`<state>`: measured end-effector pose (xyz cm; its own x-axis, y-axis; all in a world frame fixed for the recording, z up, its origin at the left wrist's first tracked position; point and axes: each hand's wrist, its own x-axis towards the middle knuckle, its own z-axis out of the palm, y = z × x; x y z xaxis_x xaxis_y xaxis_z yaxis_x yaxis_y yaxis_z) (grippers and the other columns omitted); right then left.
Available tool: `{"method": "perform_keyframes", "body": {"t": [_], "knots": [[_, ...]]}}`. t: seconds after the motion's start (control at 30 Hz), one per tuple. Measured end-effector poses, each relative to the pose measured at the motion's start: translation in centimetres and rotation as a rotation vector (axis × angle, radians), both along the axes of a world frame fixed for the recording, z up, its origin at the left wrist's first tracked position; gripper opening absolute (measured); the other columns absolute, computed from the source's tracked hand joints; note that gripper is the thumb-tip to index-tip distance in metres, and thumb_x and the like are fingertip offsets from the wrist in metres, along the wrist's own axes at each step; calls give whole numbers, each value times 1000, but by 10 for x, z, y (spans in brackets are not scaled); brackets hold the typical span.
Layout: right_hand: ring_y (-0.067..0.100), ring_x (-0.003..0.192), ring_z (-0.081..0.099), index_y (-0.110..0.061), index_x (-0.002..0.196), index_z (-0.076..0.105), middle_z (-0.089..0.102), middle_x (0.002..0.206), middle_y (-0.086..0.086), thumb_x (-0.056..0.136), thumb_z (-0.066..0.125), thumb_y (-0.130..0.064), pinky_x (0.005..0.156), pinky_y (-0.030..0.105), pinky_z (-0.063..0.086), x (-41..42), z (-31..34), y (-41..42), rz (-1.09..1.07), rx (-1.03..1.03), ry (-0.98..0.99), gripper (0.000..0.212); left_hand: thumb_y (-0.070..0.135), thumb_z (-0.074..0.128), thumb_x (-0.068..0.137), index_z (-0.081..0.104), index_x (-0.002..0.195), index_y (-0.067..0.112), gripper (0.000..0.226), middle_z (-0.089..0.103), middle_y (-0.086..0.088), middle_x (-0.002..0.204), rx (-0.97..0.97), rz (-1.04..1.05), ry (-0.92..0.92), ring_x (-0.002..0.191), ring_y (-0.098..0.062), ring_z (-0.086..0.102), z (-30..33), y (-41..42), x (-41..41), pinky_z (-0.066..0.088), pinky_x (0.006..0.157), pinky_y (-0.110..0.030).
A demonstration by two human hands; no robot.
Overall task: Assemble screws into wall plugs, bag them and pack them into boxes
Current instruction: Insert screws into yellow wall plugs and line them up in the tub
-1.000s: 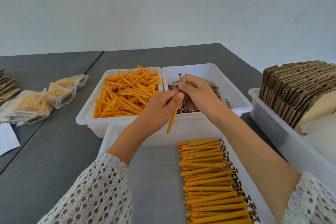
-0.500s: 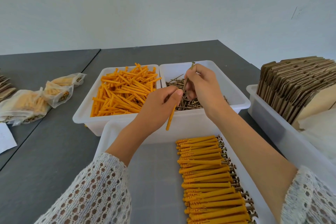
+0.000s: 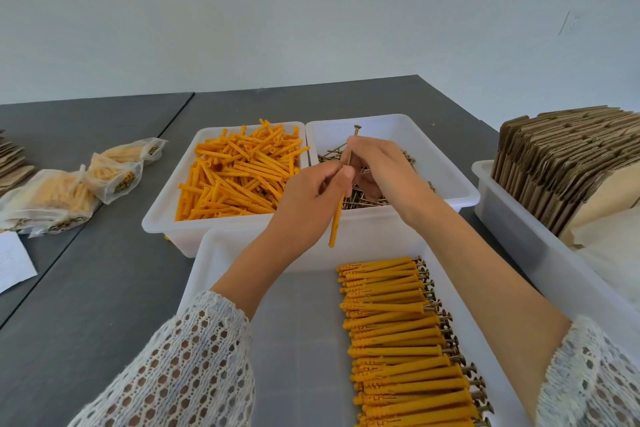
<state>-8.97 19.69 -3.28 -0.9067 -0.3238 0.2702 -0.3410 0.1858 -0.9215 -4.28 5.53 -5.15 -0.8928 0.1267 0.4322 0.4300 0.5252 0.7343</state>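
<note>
Screw (image 3: 351, 149) lifted from 1 o'clock bin since last frame; right hand (image 3: 381, 166) pinches it, tip entering wall plug (image 3: 336, 218) gripped by left hand (image 3: 311, 201). Insertion starting.

The left hand (image 3: 311, 204) covers the upper end of the orange plug (image 3: 336, 222), so where the screw (image 3: 350, 149) enters cannot be told. The row of finished plugs (image 3: 405, 340) runs off the bottom edge. At far left, cardboard (image 3: 12, 163) and paper (image 3: 12, 262) are cut off.

Screw (image 3: 350, 149) now upright above plug (image 3: 336, 218)
</note>
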Motion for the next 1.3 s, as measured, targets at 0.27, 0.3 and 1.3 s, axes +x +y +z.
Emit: {"method": "perform_keyframes", "body": {"t": [0.27,0.3,1.3], "knots": [[3,39,34,-11,63,58,39,42,-10,104,23,-45,53,27,30,-20,-10,18,-515,-281,-53,63,37,45,103,58,77,19,34,55,4,68,-343,-197,63,66,-13,52,-3,12,15,42,59,-36],[4,38,33,-11,63,56,37,42,-10,104,23,-40,52,27,28,-22,-10,23,-549,-343,-117,60,40,45,103,55,76,23,34,54,6,68,-447,-225,54,66,-10,51,-4,16,18,40,58,-32],[12,47,34,-11,68,60,43,55,3,100,32,-16,50,29,30,-23,-20,25,-556,-123,-131,42,40,74,86,68,89,21,20,57,13,78,-779,-473,-387,77,-8,54,-22,54,31,45,66,-29]]}}
